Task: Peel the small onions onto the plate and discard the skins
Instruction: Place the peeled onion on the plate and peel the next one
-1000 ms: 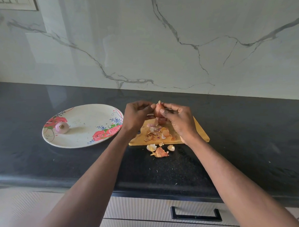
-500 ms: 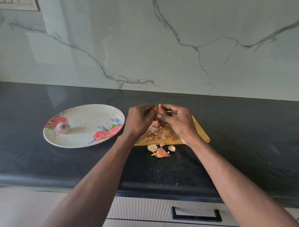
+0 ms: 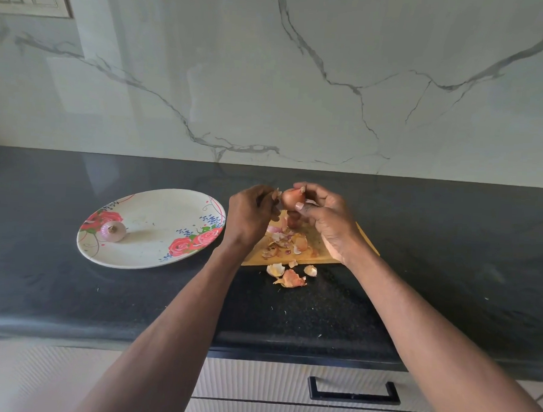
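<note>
At the centre of the frame we see the right hand (image 3: 328, 220) clamped on a small orange-brown onion (image 3: 290, 198), held above the light wooden cutting board (image 3: 319, 248), while the left hand (image 3: 251, 216) pinches a flake of its dry skin (image 3: 277, 194). Loose papery onion skins (image 3: 287, 276) lie on the board and the black stone counter (image 3: 448, 260); at centre left, one peeled purple onion (image 3: 113, 230) rests on the white oval rose-patterned plate (image 3: 158, 213)

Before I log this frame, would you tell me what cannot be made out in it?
Head view only:
- Far side of the onion: hidden by the right hand, so remaining skin is unclear.
- What the left hand pinches: too small.
- Much of the cutting board: covered by both hands and the skins.
</note>
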